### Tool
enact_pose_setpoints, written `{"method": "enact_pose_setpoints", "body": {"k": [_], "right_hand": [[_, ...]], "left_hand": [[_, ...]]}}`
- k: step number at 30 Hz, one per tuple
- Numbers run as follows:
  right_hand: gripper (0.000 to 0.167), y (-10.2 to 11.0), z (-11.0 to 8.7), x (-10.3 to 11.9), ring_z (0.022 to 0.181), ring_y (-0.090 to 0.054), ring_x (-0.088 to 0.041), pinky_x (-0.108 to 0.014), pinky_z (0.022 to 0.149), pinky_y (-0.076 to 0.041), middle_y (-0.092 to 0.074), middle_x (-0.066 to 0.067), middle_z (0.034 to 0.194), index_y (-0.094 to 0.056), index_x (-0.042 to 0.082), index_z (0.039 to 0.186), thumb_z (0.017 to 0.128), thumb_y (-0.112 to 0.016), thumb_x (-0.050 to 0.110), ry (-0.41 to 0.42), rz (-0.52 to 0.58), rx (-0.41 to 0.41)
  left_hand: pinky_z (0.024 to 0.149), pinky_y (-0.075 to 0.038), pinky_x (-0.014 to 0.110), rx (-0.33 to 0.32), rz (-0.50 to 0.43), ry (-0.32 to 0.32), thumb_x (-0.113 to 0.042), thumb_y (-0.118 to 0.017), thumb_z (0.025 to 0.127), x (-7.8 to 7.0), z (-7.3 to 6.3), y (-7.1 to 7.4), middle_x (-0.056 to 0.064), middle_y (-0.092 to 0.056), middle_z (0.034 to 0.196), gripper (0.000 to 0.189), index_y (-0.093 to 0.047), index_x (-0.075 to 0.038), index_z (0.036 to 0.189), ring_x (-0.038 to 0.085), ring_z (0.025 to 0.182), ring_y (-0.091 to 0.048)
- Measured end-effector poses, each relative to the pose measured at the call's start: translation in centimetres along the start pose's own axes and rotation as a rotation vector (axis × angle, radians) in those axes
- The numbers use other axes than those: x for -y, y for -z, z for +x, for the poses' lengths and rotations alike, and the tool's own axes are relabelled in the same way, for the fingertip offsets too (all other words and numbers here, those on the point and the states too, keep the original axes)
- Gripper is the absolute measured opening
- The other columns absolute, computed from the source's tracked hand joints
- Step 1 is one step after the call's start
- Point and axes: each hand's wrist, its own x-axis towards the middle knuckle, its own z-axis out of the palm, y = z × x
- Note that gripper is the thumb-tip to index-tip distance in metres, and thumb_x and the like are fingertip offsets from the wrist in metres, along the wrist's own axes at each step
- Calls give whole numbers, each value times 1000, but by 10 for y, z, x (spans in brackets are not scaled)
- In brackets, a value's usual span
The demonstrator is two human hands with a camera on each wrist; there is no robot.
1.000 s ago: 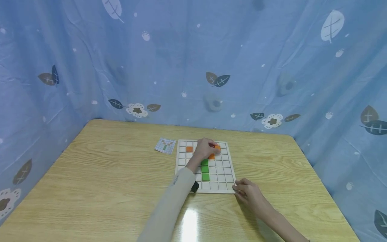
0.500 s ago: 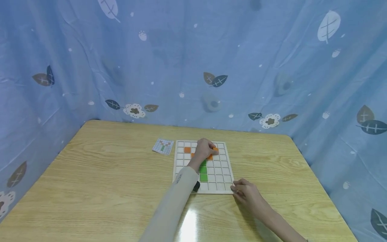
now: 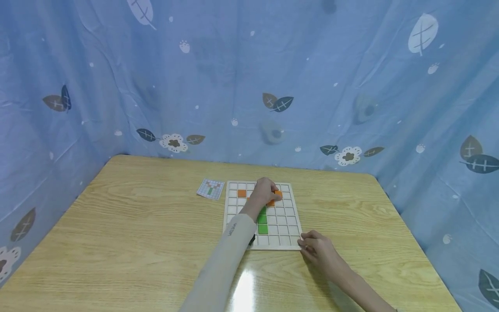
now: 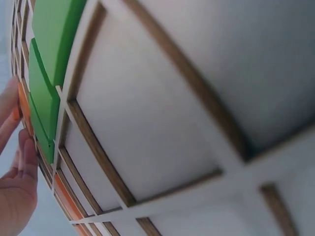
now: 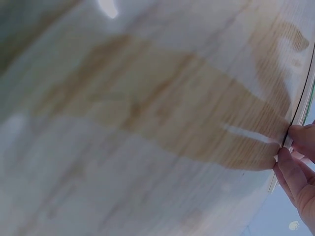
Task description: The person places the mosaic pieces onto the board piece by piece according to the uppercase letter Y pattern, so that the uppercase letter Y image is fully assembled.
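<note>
A white grid board (image 3: 283, 219) with a pale wooden frame lies on the table in the head view. Near its upper right, my left hand (image 3: 263, 191) pinches an orange square tile (image 3: 278, 194) at a cell; in the left wrist view this orange tile (image 4: 23, 105) shows between thumb and fingers. Green tiles (image 3: 262, 219) form a column in the middle of the board. Another orange tile (image 3: 241, 193) sits upper left, and one more orange tile (image 3: 270, 203) shows below the hand. My right hand (image 3: 321, 253) grips the board's lower right corner. My left forearm hides part of the board.
A small card (image 3: 211, 189) printed with a coloured grid pattern lies left of the board. The wooden table (image 3: 136, 225) extends around both. Behind it hangs a blue curtain (image 3: 218, 78) with leaf and flower prints.
The head view has shifted slightly. My left hand stays at the same orange tile with only a small movement, and my right hand keeps its place at the board's corner.
</note>
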Motion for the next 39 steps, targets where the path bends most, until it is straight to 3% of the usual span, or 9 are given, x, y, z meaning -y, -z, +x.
{"method": "enact_pose_setpoints", "body": {"k": [3, 8, 13, 20, 24, 32, 39], "right_hand": [[17, 0, 0, 0, 77, -67, -27, -17, 66, -55, -64, -22, 94, -72, -7, 87, 72, -75, -13, -2, 2, -1], [15, 0, 0, 1, 78, -68, -28, -17, 66, -55, -64, -22, 93, -72, -6, 87, 73, -74, -12, 1, 13, -4], [16, 0, -1, 1, 79, -68, -29, -18, 67, -55, -64, -22, 94, -72, -7, 88, 73, -74, -13, -7, 18, 1], [16, 0, -1, 1, 81, -68, -29, -19, 68, -56, -64, -22, 95, -72, -7, 89, 74, -74, -12, -27, 22, 12], [16, 0, -2, 1, 80, -68, -30, -19, 67, -56, -64, -22, 94, -72, -7, 88, 73, -74, -13, -14, 18, -3], [15, -2, -2, 4, 79, -67, -30, -19, 66, -56, -64, -22, 94, -72, -6, 87, 73, -74, -12, -14, 23, -9], [12, -2, 1, 3, 78, -68, -30, -18, 65, -55, -64, -22, 92, -72, -6, 84, 74, -74, -12, -4, 2, -21]], "left_hand": [[70, -52, 26, 13, -15, -10, -20, -79, 80, 2, 0, 3, 1, -62, 99, 24, -75, -10, 102, 14, 88, -58], [71, -48, 27, 37, -66, -41, -19, -79, 81, 6, -4, 10, 1, -63, 106, 30, -73, -10, 109, 13, 88, -54], [68, -47, 26, 55, -100, -92, -12, -77, 82, 11, -3, 12, 3, -63, 99, 25, -74, -10, 107, 15, 82, -54], [80, -52, 27, 76, -69, -120, -10, -75, 83, 8, -1, 11, 4, -66, 107, 25, -74, -8, 108, 17, 97, -60], [79, -52, 25, 70, -22, -157, -11, -75, 83, 5, -1, 10, 3, -67, 105, 27, -73, -9, 110, 16, 96, -61], [77, -52, 23, 58, -30, -205, -6, -74, 83, 10, -1, 10, 3, -69, 99, 21, -75, -7, 104, 15, 90, -62], [82, -51, 25, 118, -33, -232, -6, -74, 84, 12, -1, 20, 7, -66, 108, 33, -69, -4, 116, 19, 97, -61]]}}
